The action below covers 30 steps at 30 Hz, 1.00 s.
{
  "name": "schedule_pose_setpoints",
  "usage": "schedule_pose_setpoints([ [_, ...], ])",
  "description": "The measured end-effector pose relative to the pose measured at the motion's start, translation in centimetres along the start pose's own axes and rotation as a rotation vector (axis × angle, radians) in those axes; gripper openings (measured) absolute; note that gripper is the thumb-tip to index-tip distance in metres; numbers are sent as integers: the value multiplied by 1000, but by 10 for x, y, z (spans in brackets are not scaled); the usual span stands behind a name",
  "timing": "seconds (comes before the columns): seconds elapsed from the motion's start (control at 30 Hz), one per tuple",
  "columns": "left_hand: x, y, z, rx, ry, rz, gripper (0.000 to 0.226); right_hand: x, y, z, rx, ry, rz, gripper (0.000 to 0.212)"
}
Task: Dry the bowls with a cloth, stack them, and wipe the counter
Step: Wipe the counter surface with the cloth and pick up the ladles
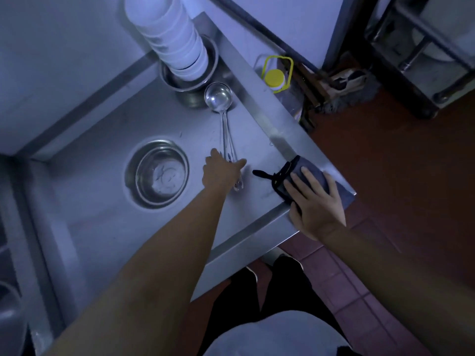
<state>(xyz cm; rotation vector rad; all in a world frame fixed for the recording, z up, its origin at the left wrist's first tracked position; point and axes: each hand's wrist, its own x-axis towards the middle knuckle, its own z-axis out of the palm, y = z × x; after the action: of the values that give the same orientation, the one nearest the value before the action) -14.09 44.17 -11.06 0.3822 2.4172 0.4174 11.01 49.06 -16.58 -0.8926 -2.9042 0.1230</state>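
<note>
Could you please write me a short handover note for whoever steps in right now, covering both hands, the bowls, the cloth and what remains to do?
Left hand: reaching over the ladle handles on the counter; whether it grips them cannot be told.
Right hand: flat, fingers straight, pressing the grey cloth at the counter's near right corner.
White bowls: stacked tall inside a metal pot at the back of the counter.
A metal bowl sits alone mid-counter, unstacked.
Done: white bowls stacked.
Left: wipe the counter, probably moving the ladles first; check whether the lone metal bowl needs drying.
</note>
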Motion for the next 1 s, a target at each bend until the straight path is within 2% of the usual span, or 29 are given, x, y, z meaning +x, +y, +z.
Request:
schedule_pose_setpoints([
  [0.1,11,14,8,171,85,22,68,0,1,4,16,70,-14,51],
  [0.23,21,18,9,70,66,40,33,0,1,8,46,155,-13,49],
  [0.47,30,9,-13,-93,-32,-95,22,1,1,7,85,193,-10,47],
  [0.6,28,2,-26,-117,-117,-139,26,0,2,6,76,177,-16,47],
  [0.73,23,-5,-31,-138,-132,-139,42,0,2,6,74,162,-17,48],
  [0.9,11,-6,-34,-306,-240,-205,18,0,3,5,73,157,-9,48],
  [1.0,8,-7,-34,-368,-266,-226,17,-1,3,5,74,155,-8,47],
])
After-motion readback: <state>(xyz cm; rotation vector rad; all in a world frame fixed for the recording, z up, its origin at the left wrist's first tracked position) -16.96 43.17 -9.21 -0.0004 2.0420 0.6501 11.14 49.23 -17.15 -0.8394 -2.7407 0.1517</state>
